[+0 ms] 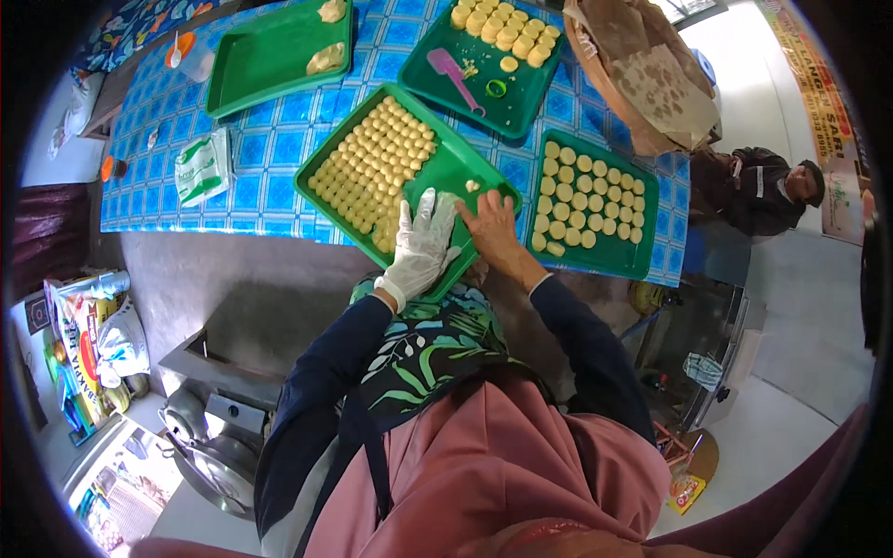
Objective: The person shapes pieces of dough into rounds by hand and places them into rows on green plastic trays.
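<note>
Starting left: a white-and-green packet (203, 169) lay on the blue checked table (253, 149). Rows of pale dough balls (372, 166) filled the left part of my green tray (454, 166). My gloved left hand (421, 249) was over its near side, fingers extended, slightly apart. My bare right hand (495, 232) was just beside, fingers spread; contact with the tray, couldn't tell. Far right, pale discs (595, 200) stood in another green tray (642, 244).
</note>
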Demonstrator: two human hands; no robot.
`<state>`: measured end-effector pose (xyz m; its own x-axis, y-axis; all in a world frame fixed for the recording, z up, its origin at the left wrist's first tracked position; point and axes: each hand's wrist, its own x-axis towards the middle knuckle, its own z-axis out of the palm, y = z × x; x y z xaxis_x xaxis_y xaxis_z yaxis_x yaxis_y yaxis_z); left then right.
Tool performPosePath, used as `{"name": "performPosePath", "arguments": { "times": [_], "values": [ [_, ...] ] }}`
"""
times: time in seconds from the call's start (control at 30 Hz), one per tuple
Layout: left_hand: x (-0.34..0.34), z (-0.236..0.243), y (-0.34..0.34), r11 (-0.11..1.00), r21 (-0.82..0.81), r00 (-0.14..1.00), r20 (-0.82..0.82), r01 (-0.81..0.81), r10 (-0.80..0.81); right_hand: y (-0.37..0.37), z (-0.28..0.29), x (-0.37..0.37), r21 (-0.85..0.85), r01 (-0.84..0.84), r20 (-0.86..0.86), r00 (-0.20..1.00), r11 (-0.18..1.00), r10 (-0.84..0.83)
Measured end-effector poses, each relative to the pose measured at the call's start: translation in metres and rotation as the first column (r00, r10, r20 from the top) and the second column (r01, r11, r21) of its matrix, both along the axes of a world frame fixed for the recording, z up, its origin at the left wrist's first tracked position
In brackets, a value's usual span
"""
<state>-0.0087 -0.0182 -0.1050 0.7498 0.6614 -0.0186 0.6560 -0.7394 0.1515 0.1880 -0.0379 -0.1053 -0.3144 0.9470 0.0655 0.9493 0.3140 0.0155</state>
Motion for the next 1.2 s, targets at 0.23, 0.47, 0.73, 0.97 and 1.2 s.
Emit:
{"name": "performPosePath", "arguments": {
  "times": [0.23,0.47,0.73,0.97,1.2],
  "values": [
    [-0.005,0.009,-0.007,1.0,-0.016,0.998,-0.062,-0.016,0.015,0.048,0.002,-0.009,0.097,0.077,-0.186,0.981,0.992,-0.058],
    [-0.028,-0.005,-0.024,0.999,-0.05,0.998,-0.057,-0.011,0.008,0.094,-0.056,-0.039,0.305,-0.064,0.004,0.998,0.95,0.066],
    [-0.048,0.0,-0.029,0.978,-0.05,0.939,0.274,-0.201,0.207,0.092,-0.062,-0.039,0.297,-0.04,-0.018,0.999,0.954,0.048],
    [-0.046,-0.011,-0.026,0.973,-0.082,0.92,0.315,-0.218,0.233,0.086,-0.065,-0.062,0.403,0.058,-0.065,0.997,0.914,-0.034],
    [-0.026,0.003,-0.014,0.983,0.027,0.978,0.105,-0.182,0.178,0.084,-0.039,-0.037,0.343,0.132,-0.382,0.924,0.93,0.01]
  ]
}}
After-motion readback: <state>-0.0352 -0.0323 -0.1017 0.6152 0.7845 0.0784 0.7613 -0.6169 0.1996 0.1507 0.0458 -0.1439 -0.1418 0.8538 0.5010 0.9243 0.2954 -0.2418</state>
